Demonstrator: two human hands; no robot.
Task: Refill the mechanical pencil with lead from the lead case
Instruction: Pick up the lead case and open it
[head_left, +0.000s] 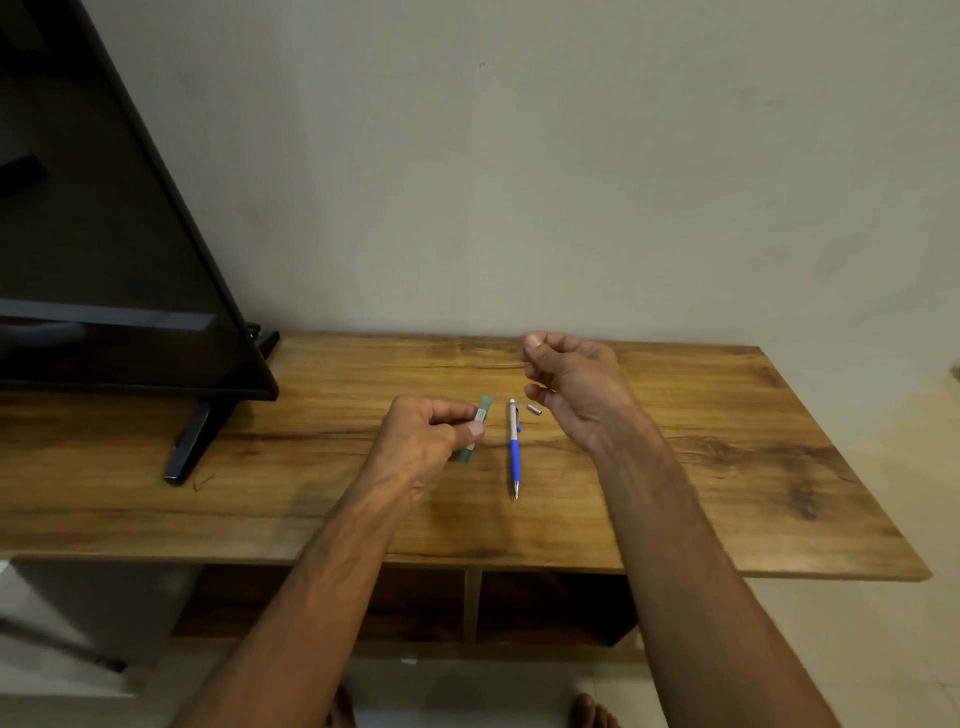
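On the wooden table (701, 467), the mechanical pencil (514, 448) is laid, tip toward 6 o'clock. At its 9 o'clock the lead case (483, 408) is pinched by the left hand (421, 436). The right hand (571, 384) is held curled; whether anything is gripped cannot be told.

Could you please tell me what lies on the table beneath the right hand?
A small grey cap lies on the wooden table beneath the curled fingers of the right hand, beside the mechanical pencil. Anything inside those fingers is hidden.

head cam | worn, wide-angle | faces forward and down | close above table (727, 493) | wall (571, 182) behind | single view
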